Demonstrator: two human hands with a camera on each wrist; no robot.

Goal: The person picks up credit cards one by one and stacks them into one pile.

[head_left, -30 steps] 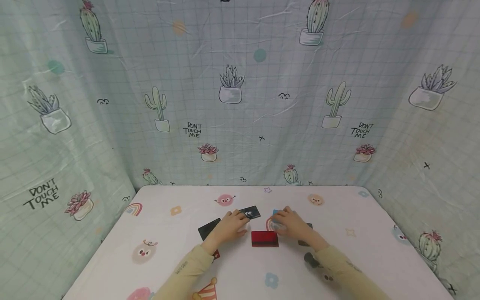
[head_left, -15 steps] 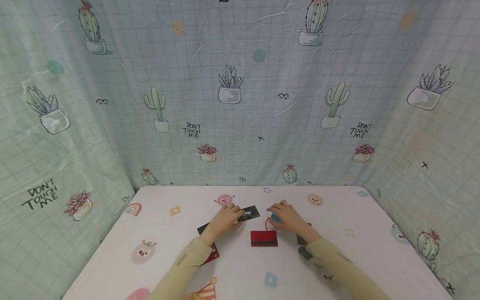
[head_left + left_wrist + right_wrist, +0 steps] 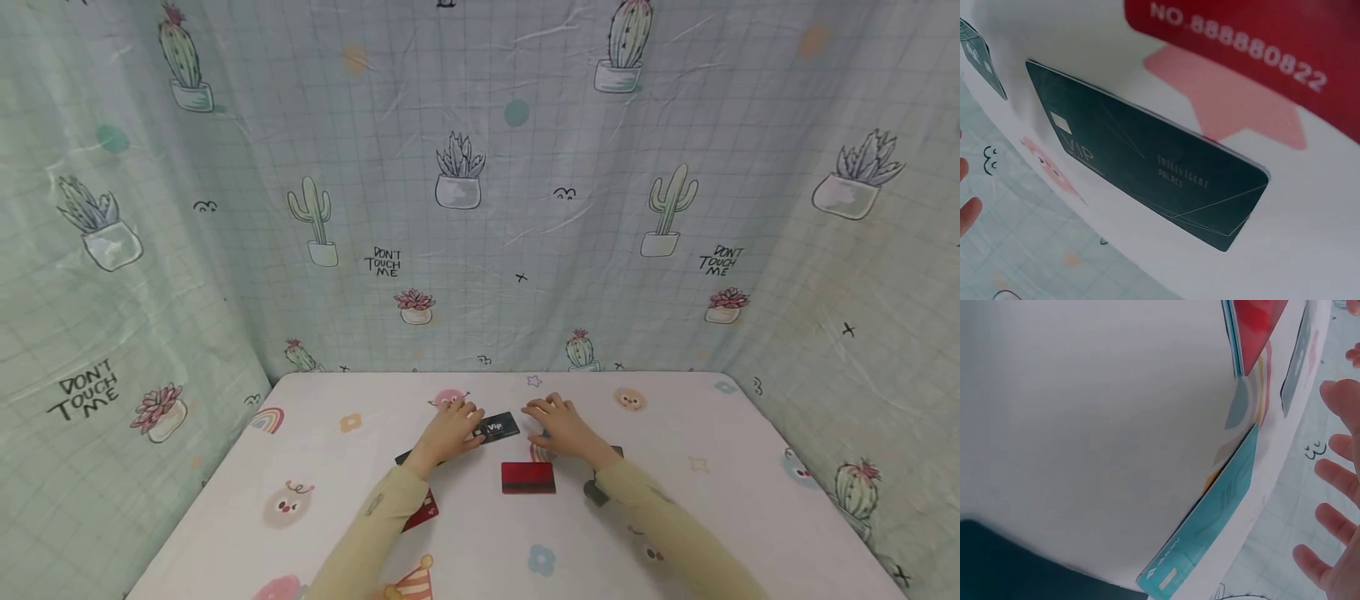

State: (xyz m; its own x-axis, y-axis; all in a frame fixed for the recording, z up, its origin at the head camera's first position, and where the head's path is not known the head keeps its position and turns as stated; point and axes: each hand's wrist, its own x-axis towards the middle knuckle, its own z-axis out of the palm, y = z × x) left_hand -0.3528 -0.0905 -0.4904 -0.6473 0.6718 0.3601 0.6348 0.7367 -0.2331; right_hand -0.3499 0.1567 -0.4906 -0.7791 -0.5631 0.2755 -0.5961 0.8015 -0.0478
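Observation:
My left hand (image 3: 450, 429) reaches over the table with its fingers loosely bent, the fingertips right at the left end of a black VIP card (image 3: 498, 427). In the left wrist view a few of its fingers (image 3: 967, 215) show apart at the edge. My right hand (image 3: 564, 427) hovers with fingers spread over a light blue card (image 3: 1204, 519), which it mostly hides in the head view. The right wrist view shows nothing between those fingers (image 3: 1338, 478). A red card (image 3: 528, 478) with a dark stripe lies between the forearms, on a small stack in the right wrist view.
Under the left wrist lie a dark green VIP card (image 3: 1147, 156) and another red card (image 3: 1260, 56). Beside the right wrist is a dark card (image 3: 1022, 569). A patterned curtain (image 3: 480, 317) stands behind and around the white printed table (image 3: 622, 550).
My right hand has moved left and away from me across the blue card. My left hand has shifted slightly back and left, uncovering more of the VIP card. The cards lie about where they were.

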